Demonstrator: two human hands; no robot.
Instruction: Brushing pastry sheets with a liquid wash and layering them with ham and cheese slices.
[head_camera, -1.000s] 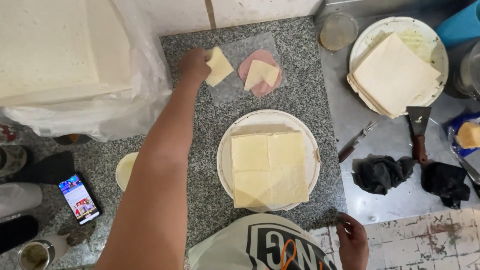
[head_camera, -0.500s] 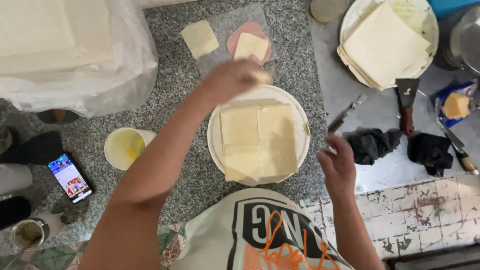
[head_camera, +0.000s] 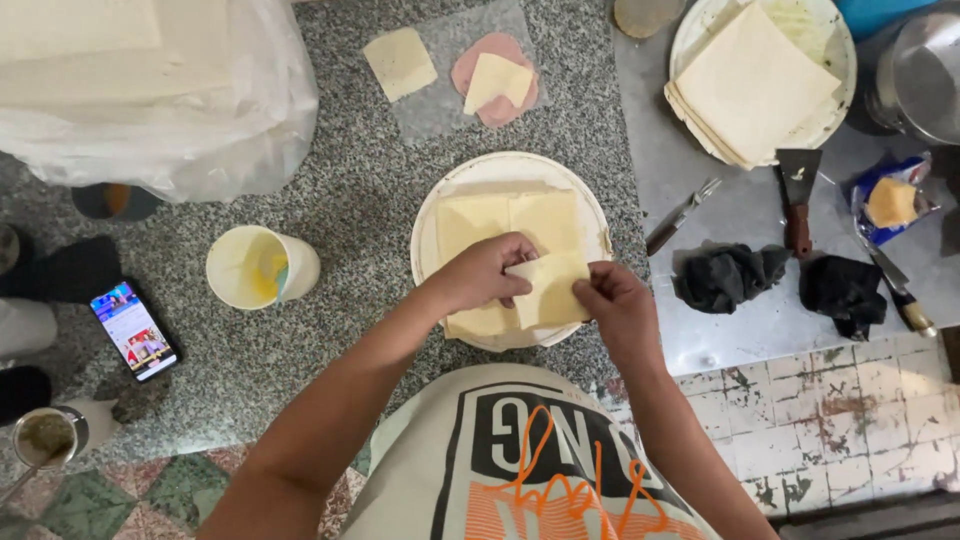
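Your left hand (head_camera: 487, 275) and right hand (head_camera: 612, 300) pinch a thin, floppy, tear-prone cheese slice (head_camera: 549, 290) by its 9 and 3 o'clock edges.

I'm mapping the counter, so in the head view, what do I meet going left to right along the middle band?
Phone with lit screen → pale yellow plastic cup → round white plate → metal tongs → two crumpled black cloths.

The left hand (head_camera: 485, 275) and right hand (head_camera: 615, 305) pinched a pale yellow square cheese slice (head_camera: 550, 290) between them above a round white plate (head_camera: 440, 215) covered with similar slices. The plate sat on a speckled grey granite counter (head_camera: 340, 190), near a yellow plastic cup (head_camera: 255, 268).
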